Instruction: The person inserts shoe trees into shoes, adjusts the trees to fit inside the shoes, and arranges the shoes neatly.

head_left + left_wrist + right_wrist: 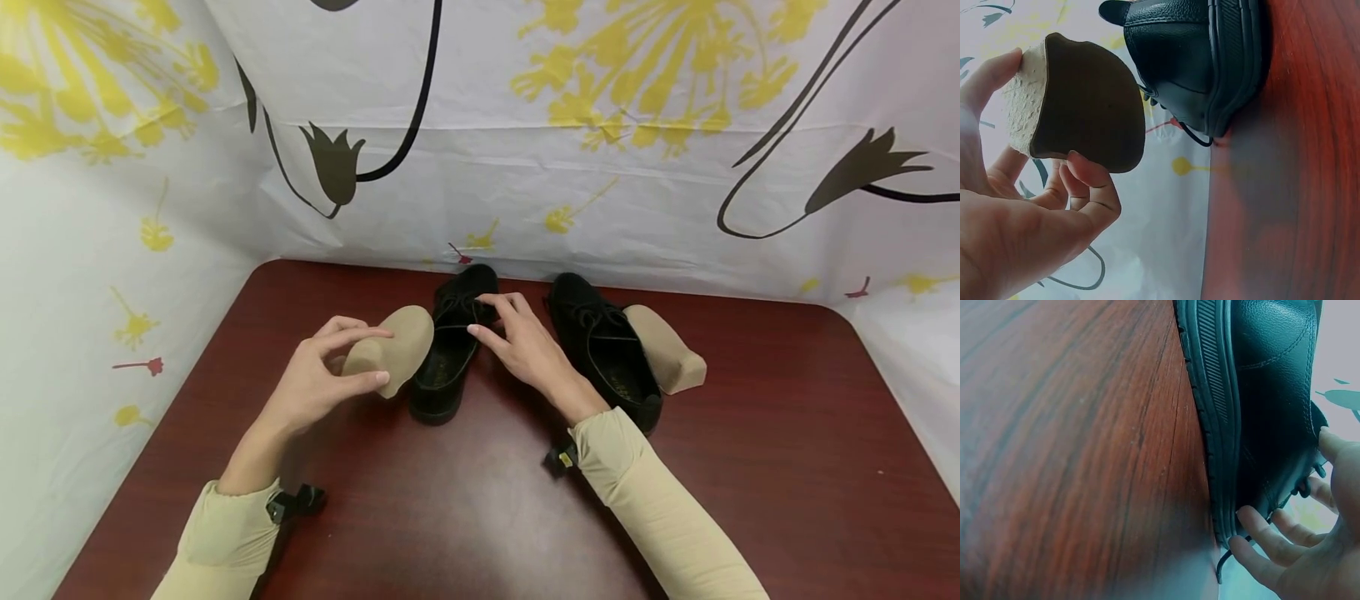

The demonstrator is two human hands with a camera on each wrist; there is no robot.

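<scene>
Left hand grips insert; right hand touches shoe.

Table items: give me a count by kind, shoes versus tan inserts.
Black shoes: 2, left shoe and right shoe.
Tan inserts: 2, one in the left hand, one beside the right shoe.
Total: 4

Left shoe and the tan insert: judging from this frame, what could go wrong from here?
1. The left hand pinches the tan insert by its edges only, above the table; it could slip out.
2. The right hand only touches the left shoe near its laces with extended fingers; the shoe may slide or tip if pushed.
3. The second insert leans against the right shoe and could topple if bumped.
</scene>
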